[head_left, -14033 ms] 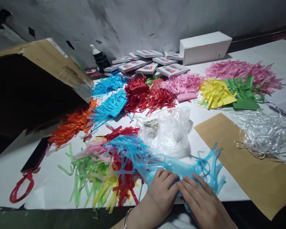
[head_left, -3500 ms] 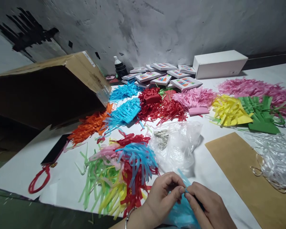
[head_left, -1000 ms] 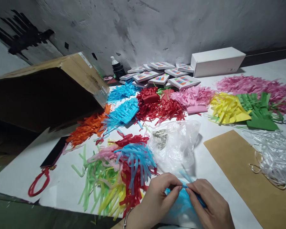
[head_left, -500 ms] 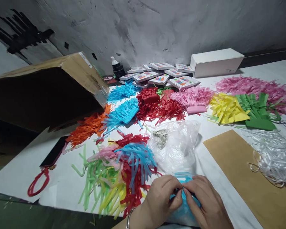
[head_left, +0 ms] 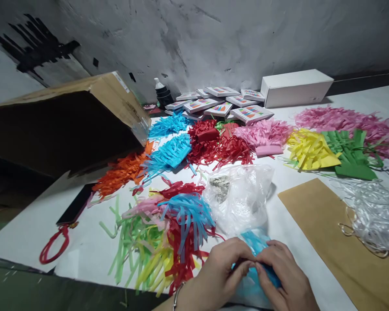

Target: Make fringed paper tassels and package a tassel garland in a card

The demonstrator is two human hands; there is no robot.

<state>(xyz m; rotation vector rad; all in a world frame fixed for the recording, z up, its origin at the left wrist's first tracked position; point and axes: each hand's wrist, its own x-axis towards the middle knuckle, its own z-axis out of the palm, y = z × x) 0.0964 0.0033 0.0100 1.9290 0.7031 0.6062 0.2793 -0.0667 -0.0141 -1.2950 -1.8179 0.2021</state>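
Observation:
Blue tissue paper (head_left: pixel 253 242) lies at the front edge of the table, pinched between the fingertips of both my hands. My left hand (head_left: pixel 225 268), with a silver bracelet at its wrist, is closed on it from the left. From the right, my right hand (head_left: pixel 287 276) grips it with thumb and fingers, the two hands' tips meeting. Part of the paper is hidden beneath my fingers. Just beyond is a crumpled clear plastic bag (head_left: pixel 246 198) with something greyish in it. Left of my hands lies a pile of cut tassels, with a blue tassel (head_left: pixel 188 209) on top.
Red tassels (head_left: pixel 210 138), pink tassels (head_left: pixel 266 131) and a yellow tassel (head_left: pixel 311 149) lie farther back. Flat boxes (head_left: pixel 220 110) and a white box (head_left: pixel 296 88) stand by the wall. A cardboard box (head_left: pixel 123 103), a phone (head_left: pixel 74 205), brown board (head_left: pixel 311 216) and white string (head_left: pixel 376 216) flank the work.
Both hands have shifted slightly right and down with the blue paper between them, and the fingers have closed tighter together. The view has moved a little; other things rest unchanged.

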